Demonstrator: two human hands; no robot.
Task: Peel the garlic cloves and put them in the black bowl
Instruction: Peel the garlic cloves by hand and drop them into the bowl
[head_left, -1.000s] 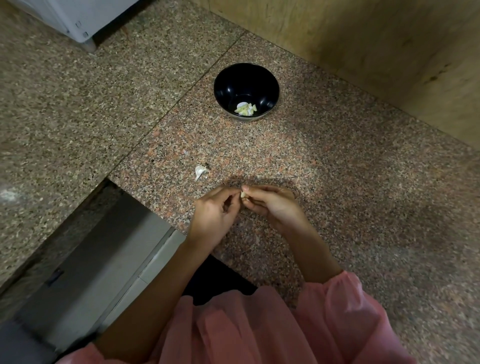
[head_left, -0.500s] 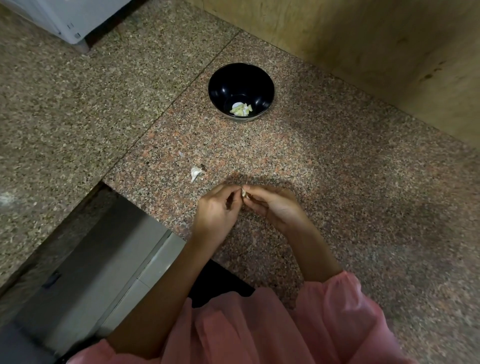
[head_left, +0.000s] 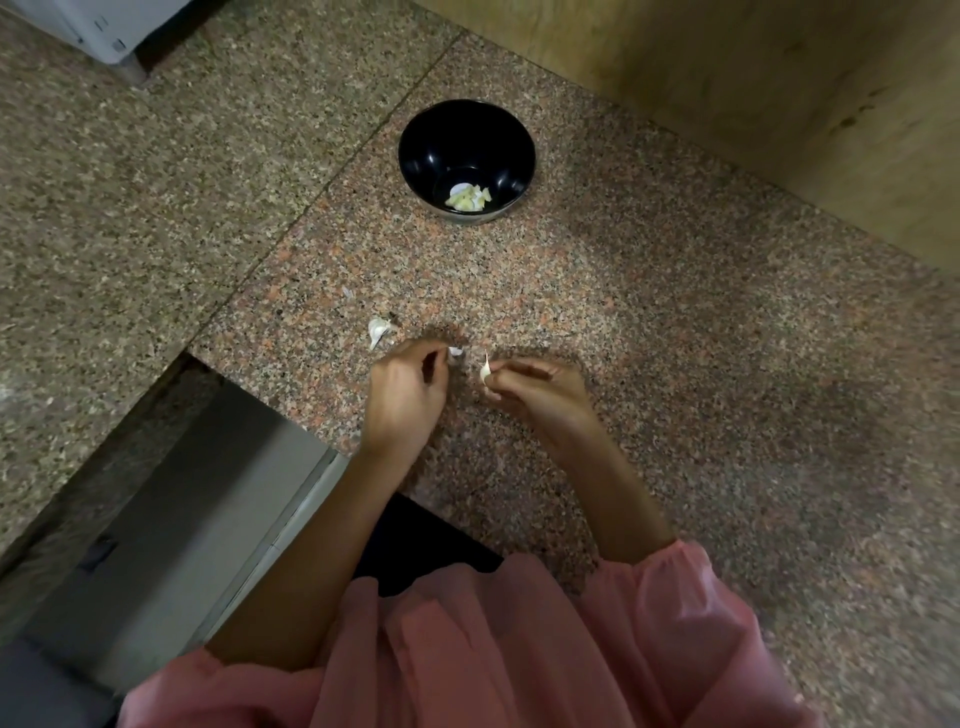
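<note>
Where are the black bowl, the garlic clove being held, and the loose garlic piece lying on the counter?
black bowl (head_left: 431, 140), head view, bare inner wall on its left side.
garlic clove (head_left: 485, 370), head view, middle of its pale body.
loose garlic piece (head_left: 377, 330), head view, centre of the white scrap.

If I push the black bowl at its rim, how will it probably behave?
The black bowl holds only a few peeled cloves, so it is probably light and would slide on the smooth granite counter. Its wall curves down to a narrower base, so a push at the rim might tip it.
</note>
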